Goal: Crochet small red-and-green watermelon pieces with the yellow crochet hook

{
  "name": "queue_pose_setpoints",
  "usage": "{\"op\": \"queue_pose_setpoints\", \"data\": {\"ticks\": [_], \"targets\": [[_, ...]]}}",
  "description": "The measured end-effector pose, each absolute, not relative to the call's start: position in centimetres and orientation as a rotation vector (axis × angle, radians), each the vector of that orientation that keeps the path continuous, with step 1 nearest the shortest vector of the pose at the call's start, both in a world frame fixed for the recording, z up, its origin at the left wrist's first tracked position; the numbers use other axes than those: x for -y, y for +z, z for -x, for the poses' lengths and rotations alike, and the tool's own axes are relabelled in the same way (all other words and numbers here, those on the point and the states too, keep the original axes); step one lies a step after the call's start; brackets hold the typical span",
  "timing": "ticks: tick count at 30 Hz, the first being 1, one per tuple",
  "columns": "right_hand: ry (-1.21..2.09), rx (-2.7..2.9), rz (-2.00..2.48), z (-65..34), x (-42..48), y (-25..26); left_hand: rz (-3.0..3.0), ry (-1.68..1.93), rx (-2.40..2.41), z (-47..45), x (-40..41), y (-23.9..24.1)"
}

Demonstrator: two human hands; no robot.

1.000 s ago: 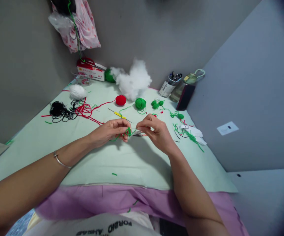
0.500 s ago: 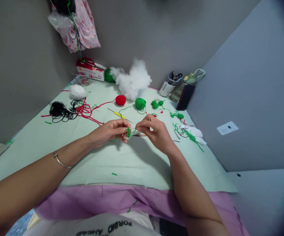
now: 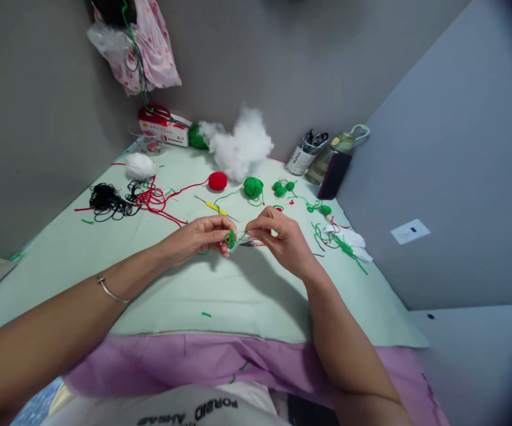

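Note:
My left hand point(image 3: 207, 236) is closed, pinching a small green yarn piece point(image 3: 230, 239) between thumb and fingers. Just to its right, my right hand point(image 3: 274, 234) pinches with thumb and forefinger at the end of a green strand point(image 3: 240, 238) that runs to that piece. A thin pale line also shows between the hands, too fine to make out. More green yarn trails under my left fingers. Below my right fingertips lies a pair of small scissors point(image 3: 251, 242), partly hidden. A yellow-handled crochet hook point(image 3: 215, 207) rests behind my left hand, near a green yarn ball point(image 3: 253, 187).
Behind the hands are a red yarn ball point(image 3: 217, 181) and white stuffing point(image 3: 242, 145). Tangled black yarn point(image 3: 107, 201) and a white ball point(image 3: 139, 166) lie left. Green scraps point(image 3: 347, 245), a pen cup point(image 3: 301, 158), a phone point(image 3: 334, 176) and a bottle point(image 3: 320, 165) are right.
Almost nothing differs. My right fingertips have shifted very slightly to the right; my left hand keeps its hold on the green yarn piece.

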State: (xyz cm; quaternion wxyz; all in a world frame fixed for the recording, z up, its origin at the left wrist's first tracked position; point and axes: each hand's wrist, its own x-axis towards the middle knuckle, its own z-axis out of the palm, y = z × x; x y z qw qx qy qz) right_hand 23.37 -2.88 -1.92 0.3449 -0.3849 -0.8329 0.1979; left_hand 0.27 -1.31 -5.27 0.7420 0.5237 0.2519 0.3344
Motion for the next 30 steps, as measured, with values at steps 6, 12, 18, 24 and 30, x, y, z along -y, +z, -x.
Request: {"op": "queue_pose_setpoints", "data": {"ticks": [6, 12, 18, 24, 30], "targets": [[0.542, 2.151, 0.998, -23.1, 2.9, -2.1, -1.179, 0.714, -0.55, -0.1, 1.2, -5.7], [0.65, 2.061, 1.038, -22.2, 3.1, -2.4, -1.177, 0.703, -0.551, -0.1, 1.2, -6.0], [0.676, 1.951, 1.087, -20.9, 3.5, -3.1, -1.154, 0.758, -0.638, -0.6, 1.3, -6.0], [0.43, 2.179, 1.042, -20.7, 3.7, -3.5, -1.17, 0.752, -0.752, -1.1, 1.5, -6.2], [0.616, 1.929, 0.89, -20.3, 4.5, -2.5, -1.217, 0.712, -0.808, -1.2, 1.5, -6.2]]}}
